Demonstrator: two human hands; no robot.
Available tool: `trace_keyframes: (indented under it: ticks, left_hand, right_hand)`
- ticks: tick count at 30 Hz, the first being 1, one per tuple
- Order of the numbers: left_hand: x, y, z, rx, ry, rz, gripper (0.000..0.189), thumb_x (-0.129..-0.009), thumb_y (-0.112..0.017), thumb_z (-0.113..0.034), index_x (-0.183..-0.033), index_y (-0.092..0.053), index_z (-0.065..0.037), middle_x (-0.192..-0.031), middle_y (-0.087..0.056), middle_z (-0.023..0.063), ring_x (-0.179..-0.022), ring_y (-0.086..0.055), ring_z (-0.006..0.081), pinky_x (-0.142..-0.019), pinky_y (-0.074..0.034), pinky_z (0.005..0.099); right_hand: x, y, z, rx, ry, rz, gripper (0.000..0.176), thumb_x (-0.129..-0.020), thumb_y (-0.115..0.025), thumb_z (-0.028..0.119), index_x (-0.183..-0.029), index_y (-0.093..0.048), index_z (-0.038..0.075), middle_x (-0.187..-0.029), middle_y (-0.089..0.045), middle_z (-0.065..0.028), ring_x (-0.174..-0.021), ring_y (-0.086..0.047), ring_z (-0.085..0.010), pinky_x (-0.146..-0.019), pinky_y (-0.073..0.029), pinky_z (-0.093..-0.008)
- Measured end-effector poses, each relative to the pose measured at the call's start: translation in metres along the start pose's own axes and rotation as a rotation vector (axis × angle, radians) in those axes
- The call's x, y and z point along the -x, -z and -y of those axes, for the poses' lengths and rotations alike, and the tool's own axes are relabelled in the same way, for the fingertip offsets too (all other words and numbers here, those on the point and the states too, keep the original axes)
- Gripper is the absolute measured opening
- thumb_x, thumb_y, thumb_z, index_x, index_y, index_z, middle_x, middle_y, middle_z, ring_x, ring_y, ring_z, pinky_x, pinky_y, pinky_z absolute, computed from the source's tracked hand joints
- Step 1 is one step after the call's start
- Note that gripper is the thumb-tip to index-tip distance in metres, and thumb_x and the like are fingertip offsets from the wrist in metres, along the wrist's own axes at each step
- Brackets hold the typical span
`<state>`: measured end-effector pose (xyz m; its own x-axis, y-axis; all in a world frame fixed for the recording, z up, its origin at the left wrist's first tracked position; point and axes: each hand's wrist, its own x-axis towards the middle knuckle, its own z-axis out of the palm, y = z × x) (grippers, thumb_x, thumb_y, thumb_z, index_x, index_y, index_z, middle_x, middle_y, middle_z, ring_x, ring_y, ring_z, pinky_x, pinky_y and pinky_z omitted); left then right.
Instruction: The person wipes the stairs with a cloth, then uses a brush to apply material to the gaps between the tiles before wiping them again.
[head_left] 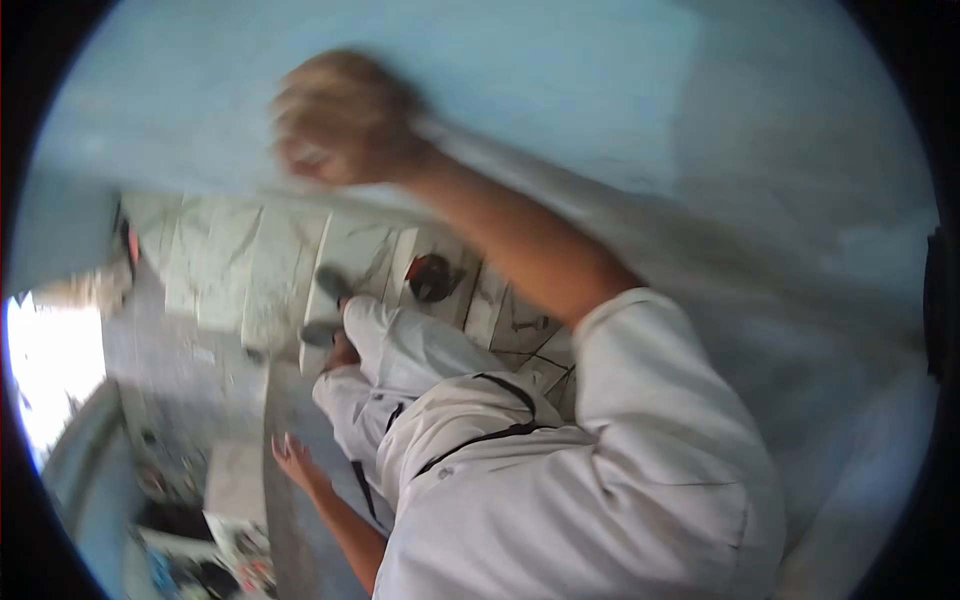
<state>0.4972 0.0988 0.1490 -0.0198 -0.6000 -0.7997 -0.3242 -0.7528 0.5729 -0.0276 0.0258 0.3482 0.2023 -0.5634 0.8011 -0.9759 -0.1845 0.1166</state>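
Pale-blue wall (pixel 560 90) met the blurred right hand (pixel 345 120) high up, fingers curled closed, round what I could not tell; the left hand (pixel 295 460) hung low, fingers spread, probably for balance above the tiled stairs (pixel 250 260).

Pale blue wall (pixel 560 90) above marbled steps (pixel 230 260), daylight glaring left.
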Motion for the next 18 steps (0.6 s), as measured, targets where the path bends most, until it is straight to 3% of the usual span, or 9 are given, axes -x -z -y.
trace_keyframes:
  ticks: [3,5,6,8,11,12,14,15,18]
  left_hand:
    - [-0.049,0.024,0.002,-0.207,0.031,0.044,0.069,-0.087,-0.062,-0.035,-0.141,-0.03,-0.007,-0.126,-0.052,0.016,-0.113,-0.049,0.0277,-0.098,-0.035,0.0466]
    - [-0.077,0.039,-0.003,-0.329,0.027,0.03,0.069,-0.085,-0.063,-0.036,-0.14,-0.033,-0.006,-0.124,-0.053,0.0179,-0.111,-0.051,0.0293,-0.097,-0.037,0.0467]
    - [-0.088,0.037,-0.01,-0.634,-0.109,-0.004,0.068,-0.085,-0.063,-0.035,-0.139,-0.035,-0.005,-0.123,-0.054,0.0202,-0.11,-0.052,0.0317,-0.095,-0.039,0.0467]
    - [-0.1,0.033,-0.048,-0.95,-0.309,-0.015,0.067,-0.084,-0.064,-0.035,-0.137,-0.039,-0.003,-0.121,-0.055,0.0244,-0.108,-0.055,0.0361,-0.093,-0.042,0.0468]
    - [-0.089,-0.007,-0.099,-0.954,-0.539,0.008,0.063,-0.083,-0.067,-0.026,-0.135,-0.039,-0.002,-0.119,-0.056,0.0271,-0.1,-0.061,0.0378,-0.083,-0.051,0.0446]
    - [-0.088,-0.03,-0.116,-0.947,-0.651,0.11,0.06,-0.085,-0.066,-0.022,-0.135,-0.04,-0.002,-0.118,-0.057,0.0263,-0.1,-0.061,0.0369,-0.082,-0.051,0.0442]
    - [-0.08,-0.084,-0.149,-0.915,-0.879,0.377,0.052,-0.088,-0.063,-0.015,-0.134,-0.041,-0.003,-0.117,-0.058,0.0243,-0.1,-0.062,0.0345,-0.083,-0.051,0.0437]
    - [-0.063,-0.119,-0.164,-0.948,-1.044,0.528,0.051,-0.088,-0.063,-0.015,-0.133,-0.041,-0.002,-0.117,-0.059,0.0234,-0.103,-0.061,0.0341,-0.085,-0.051,0.0435]
    - [0.067,-0.23,-0.216,-1.032,-1.45,0.912,0.046,-0.087,-0.062,-0.008,-0.129,-0.045,0.0,-0.118,-0.059,0.0214,-0.108,-0.059,0.0344,-0.091,-0.047,0.0444]
  right_hand:
    - [0.003,0.015,0.064,0.007,-0.385,0.024,0.018,-0.062,-0.067,0.024,-0.07,-0.053,0.016,-0.08,-0.053,-0.003,-0.086,-0.055,-0.0265,-0.08,-0.042,-0.0491]
    - [0.018,0.053,0.128,-0.17,-0.591,0.199,0.02,-0.065,-0.069,0.013,-0.072,-0.051,0.016,-0.071,-0.053,-0.0027,-0.07,-0.055,-0.0252,-0.068,-0.044,-0.0399]
    - [0.035,0.078,0.156,-0.285,-0.664,0.194,0.018,-0.068,-0.069,0.015,-0.069,-0.051,0.013,-0.066,-0.051,-0.0033,-0.063,-0.054,-0.0242,-0.061,-0.041,-0.0384]
    - [0.105,0.112,0.211,-0.345,-0.897,0.56,0.014,-0.075,-0.068,0.025,-0.073,-0.06,0.014,-0.071,-0.059,-0.0035,-0.07,-0.059,-0.0237,-0.067,-0.046,-0.0411]
    - [0.217,0.192,0.257,-0.134,-1.65,0.495,0.03,-0.082,-0.063,0.032,-0.102,-0.069,0.011,-0.1,-0.068,-0.0139,-0.09,-0.064,-0.0339,-0.08,-0.05,-0.0408]
    - [0.264,0.216,0.268,-0.07,-1.798,0.421,0.032,-0.08,-0.064,0.034,-0.099,-0.069,0.009,-0.096,-0.068,-0.0155,-0.088,-0.064,-0.0339,-0.078,-0.05,-0.0426]
    - [0.379,0.266,0.314,0.166,-1.942,0.827,0.03,-0.079,-0.064,0.029,-0.094,-0.068,0.004,-0.096,-0.066,-0.0191,-0.092,-0.063,-0.035,-0.084,-0.049,-0.0433]
    - [0.338,0.307,0.325,0.313,-2.391,0.586,0.037,-0.082,-0.061,0.034,-0.099,-0.066,0.001,-0.098,-0.065,-0.0215,-0.095,-0.063,-0.0361,-0.086,-0.049,-0.0436]
    - [0.375,0.343,0.38,0.549,-2.499,0.503,0.045,-0.085,-0.059,0.039,-0.104,-0.063,-0.001,-0.103,-0.064,-0.0225,-0.099,-0.062,-0.0364,-0.087,-0.048,-0.0438]
